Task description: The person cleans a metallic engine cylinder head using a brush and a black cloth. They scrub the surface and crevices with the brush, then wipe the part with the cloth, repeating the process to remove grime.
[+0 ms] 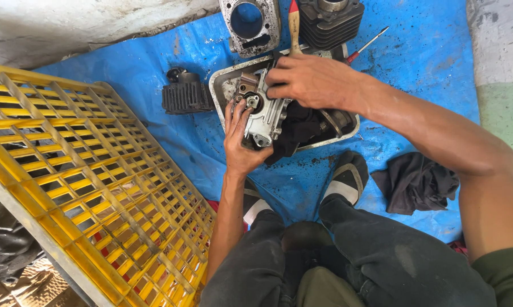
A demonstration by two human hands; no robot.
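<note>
My left hand (240, 142) grips a silver metal engine part (265, 113) from below and holds it over a shallow metal tray (225, 85). My right hand (310, 79) rests on top of the same part and holds a paintbrush with a wooden handle (294, 25) that sticks up away from me. The brush's bristles are hidden under my fingers. A dark rag (299, 128) and other dark parts lie in the tray under the part.
A blue tarp (427, 51) covers the ground. On it lie a black finned cylinder (185, 96), a grey cylinder block (249, 25), another finned cylinder (330, 23), a red-handled screwdriver (367, 45) and a dark cloth (414, 182). A yellow plastic crate (86, 176) stands at my left.
</note>
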